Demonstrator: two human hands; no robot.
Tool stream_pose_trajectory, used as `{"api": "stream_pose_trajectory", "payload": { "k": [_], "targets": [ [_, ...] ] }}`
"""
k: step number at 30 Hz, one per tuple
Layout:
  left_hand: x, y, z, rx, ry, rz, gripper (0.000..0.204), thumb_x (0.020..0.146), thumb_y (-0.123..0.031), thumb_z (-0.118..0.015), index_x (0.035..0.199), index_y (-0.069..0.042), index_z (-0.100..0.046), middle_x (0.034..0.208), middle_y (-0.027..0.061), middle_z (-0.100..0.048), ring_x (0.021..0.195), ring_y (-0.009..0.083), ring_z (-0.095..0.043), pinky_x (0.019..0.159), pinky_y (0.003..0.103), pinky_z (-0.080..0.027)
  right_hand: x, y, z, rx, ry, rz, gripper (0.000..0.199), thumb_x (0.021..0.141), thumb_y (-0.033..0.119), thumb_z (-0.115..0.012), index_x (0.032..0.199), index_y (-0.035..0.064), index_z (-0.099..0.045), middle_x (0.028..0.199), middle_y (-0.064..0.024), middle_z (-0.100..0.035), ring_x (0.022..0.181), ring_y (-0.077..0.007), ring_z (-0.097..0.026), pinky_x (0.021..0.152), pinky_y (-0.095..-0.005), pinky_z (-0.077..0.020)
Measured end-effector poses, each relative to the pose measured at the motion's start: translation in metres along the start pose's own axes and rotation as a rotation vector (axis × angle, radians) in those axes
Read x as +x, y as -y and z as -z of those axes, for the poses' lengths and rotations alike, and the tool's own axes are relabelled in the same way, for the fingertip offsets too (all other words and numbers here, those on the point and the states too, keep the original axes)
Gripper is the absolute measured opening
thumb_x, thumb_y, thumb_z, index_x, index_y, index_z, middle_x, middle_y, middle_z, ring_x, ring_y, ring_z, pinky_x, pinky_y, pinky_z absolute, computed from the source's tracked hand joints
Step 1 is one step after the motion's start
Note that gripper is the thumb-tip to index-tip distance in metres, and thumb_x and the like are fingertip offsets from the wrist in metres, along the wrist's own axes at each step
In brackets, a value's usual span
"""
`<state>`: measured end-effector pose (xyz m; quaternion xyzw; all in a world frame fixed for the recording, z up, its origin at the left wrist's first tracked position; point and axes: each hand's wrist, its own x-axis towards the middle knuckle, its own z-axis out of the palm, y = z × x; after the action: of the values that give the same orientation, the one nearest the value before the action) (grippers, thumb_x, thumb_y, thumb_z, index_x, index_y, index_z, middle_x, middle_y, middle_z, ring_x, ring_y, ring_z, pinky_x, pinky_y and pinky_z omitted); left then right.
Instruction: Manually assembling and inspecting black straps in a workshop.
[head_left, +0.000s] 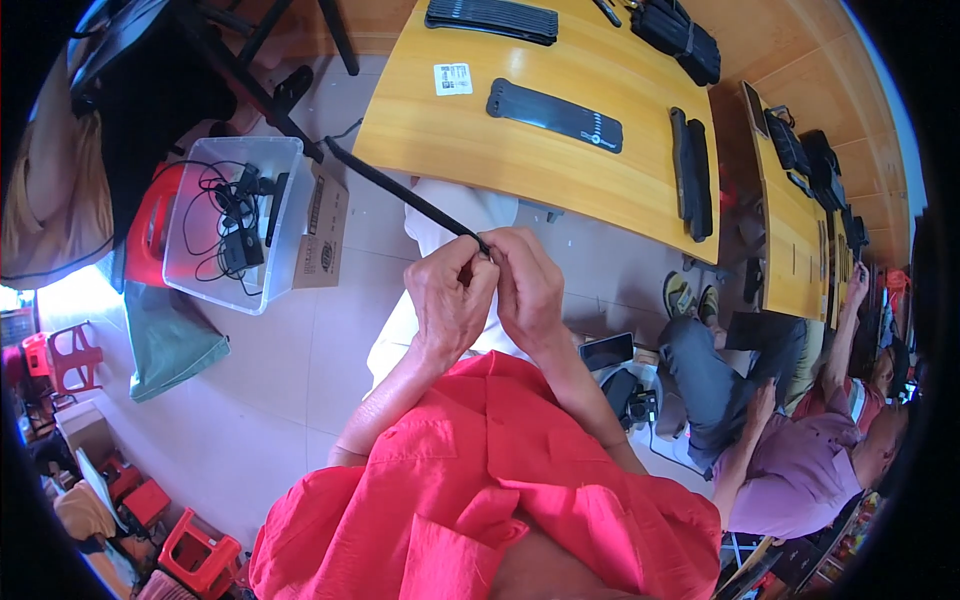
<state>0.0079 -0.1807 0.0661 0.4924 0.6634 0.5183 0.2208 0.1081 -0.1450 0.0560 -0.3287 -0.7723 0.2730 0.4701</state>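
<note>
Both my hands meet in front of my chest, short of the table's near edge. Between them is the end of a long, narrow black strap [405, 195], which slopes away to the upper left past the table corner. My left hand [450, 295] is closed, thumb and fingers pinching the strap's end. Pressed against it, my right hand [528, 285] pinches the same end. The fingertips hide the very tip of the strap. Nearest on the table [420, 135] lies a flat black strip with pale printing [555, 115].
A stack of black strips [490, 20], a white label [452, 79], black pieces [690, 175] and a black bundle [675, 40] lie on the table. At left, a clear bin [235, 290] of cables stands beside a cardboard box [322, 225]. Another person [790, 470] sits at right.
</note>
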Motion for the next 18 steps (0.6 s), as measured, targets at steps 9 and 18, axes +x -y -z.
{"api": "stream_pose_trajectory", "payload": {
  "k": [9,18],
  "targets": [
    [0.0001,-0.0017,0.0011,0.036,0.042,-0.006,0.011,0.068,-0.004,-0.055,0.060,0.000,-0.048,0.052,0.0148,-0.045,0.042,0.0271,-0.044,0.043,0.033,-0.036,-0.0007,0.0003,0.0095,-0.022,0.055,0.008,0.021,0.075,-0.010,-0.055,0.096,-0.0035,-0.054,0.083,-0.0169,-0.056,0.072,-0.0333,-0.057,0.061,-0.0359,-0.0468],
    [-0.0007,-0.0022,0.0035,-0.007,0.096,-0.038,0.011,0.066,-0.003,-0.053,0.059,0.001,-0.046,0.050,0.0146,-0.042,0.041,0.0257,-0.041,0.042,0.033,-0.035,-0.0010,-0.0029,0.0070,0.007,0.024,-0.105,0.009,0.081,-0.005,-0.052,0.089,-0.0010,-0.052,0.078,-0.0158,-0.054,0.068,-0.0318,-0.056,0.057,-0.0342,-0.0445]
  ]
}}
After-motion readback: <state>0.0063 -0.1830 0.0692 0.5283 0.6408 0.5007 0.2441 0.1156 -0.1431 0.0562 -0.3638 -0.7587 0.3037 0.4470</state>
